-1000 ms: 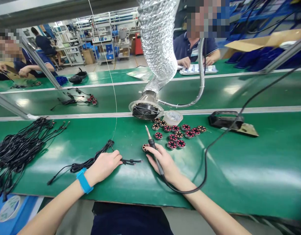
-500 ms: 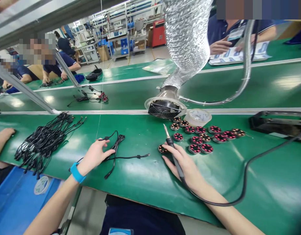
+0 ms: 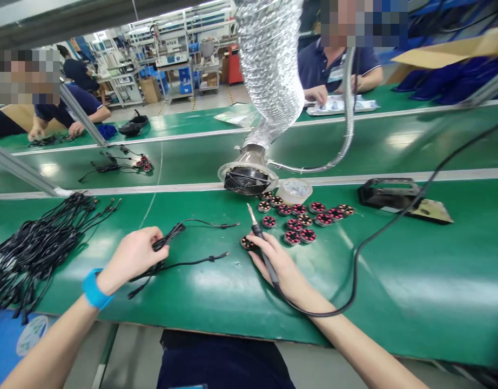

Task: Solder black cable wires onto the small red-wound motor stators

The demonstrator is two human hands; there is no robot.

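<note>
My left hand is closed around a bundled black cable lying on the green bench; two of its thin ends stretch out to the right. In my right hand is a soldering iron, its metal tip pointing up and away from me. The fingers of that hand also touch a small round motor coil on the bench; whether they grip it is hard to tell. Several more coils with red or copper windings sit just beyond, to the right.
A fume extractor hangs low over the bench's far side, beside a roll of clear tape. Many black cables are heaped at left. A black metal stand is at right. The iron's cord loops across my right forearm. Co-workers sit opposite.
My left hand has closed on the cable bundle, whose ends have shifted. The right hand keeps the iron beside the same coil. The whole view has swung to the right.
</note>
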